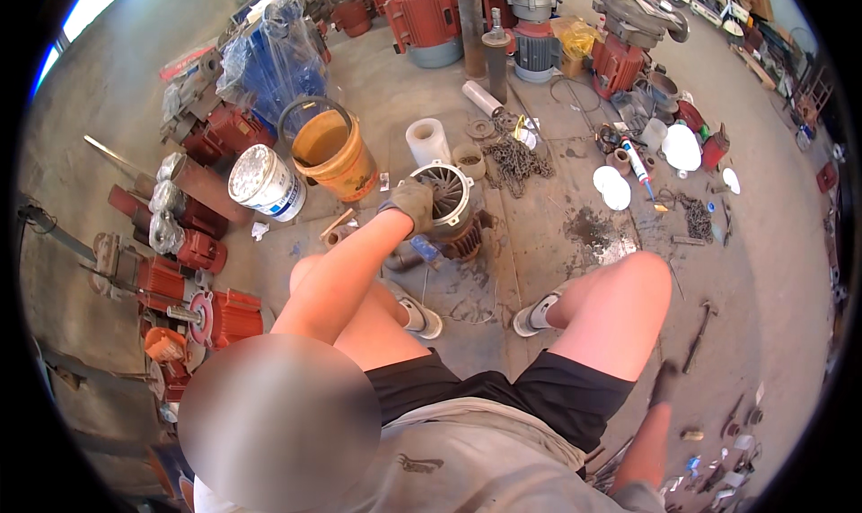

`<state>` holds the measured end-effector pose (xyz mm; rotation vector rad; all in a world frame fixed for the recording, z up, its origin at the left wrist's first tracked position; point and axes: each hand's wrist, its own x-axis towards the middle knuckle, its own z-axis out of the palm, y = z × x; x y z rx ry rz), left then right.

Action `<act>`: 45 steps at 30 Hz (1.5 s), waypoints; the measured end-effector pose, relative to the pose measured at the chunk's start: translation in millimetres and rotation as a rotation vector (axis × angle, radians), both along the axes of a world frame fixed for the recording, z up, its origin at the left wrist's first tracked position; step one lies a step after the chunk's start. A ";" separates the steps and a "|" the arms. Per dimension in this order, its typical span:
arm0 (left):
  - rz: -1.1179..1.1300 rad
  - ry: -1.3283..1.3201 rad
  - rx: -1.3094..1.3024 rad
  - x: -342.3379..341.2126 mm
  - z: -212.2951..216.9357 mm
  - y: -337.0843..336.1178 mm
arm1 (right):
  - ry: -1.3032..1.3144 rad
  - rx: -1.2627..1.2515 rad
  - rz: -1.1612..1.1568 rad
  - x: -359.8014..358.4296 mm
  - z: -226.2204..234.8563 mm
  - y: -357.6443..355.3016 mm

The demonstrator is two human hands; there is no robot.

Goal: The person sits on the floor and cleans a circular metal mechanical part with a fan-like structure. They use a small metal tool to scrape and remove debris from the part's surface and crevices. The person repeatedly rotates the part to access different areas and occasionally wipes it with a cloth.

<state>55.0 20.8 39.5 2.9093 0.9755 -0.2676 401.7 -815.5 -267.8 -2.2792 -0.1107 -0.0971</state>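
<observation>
An electric motor [463,236] stands upright on the floor between my feet. Its top end shows a dark bladed fan [448,188] inside a pale metal ring. My left hand [413,206], in a dark work glove, is closed round the near left side of that ring. My right hand [664,383], also gloved, reaches low beside my right leg, apart from the motor. Its fingers are too small and dark to make out. Just beyond it lies a hammer [699,336], which the hand does not visibly touch.
Left of the motor stand a yellow bucket [359,183] and a white pail [256,185]. A plastic wrap roll [427,141] and a chain heap [521,165] lie beyond it. Red motors [232,315] line the left side; a sealant tube [637,165] and loose parts lie right.
</observation>
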 end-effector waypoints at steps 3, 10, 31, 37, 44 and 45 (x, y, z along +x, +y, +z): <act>0.133 0.078 0.021 -91.4 15.1 9.9 | 0.020 0.240 0.138 24.9 145.2 227.8; 0.080 -0.050 0.042 -58.6 13.1 -38.2 | -0.188 0.244 0.644 -38.6 379.3 461.5; 0.129 0.085 0.060 -17.3 41.9 16.0 | -0.185 0.169 1.240 -180.2 358.8 630.7; -0.233 0.072 -0.112 -43.6 68.2 43.9 | -0.068 0.193 1.249 -167.9 343.6 626.7; -0.010 0.048 -0.028 -39.4 59.6 12.9 | -0.030 0.103 1.343 -176.2 342.3 629.2; 0.115 0.109 -0.037 -24.2 65.9 -2.5 | -0.023 0.080 1.362 -177.0 340.2 630.5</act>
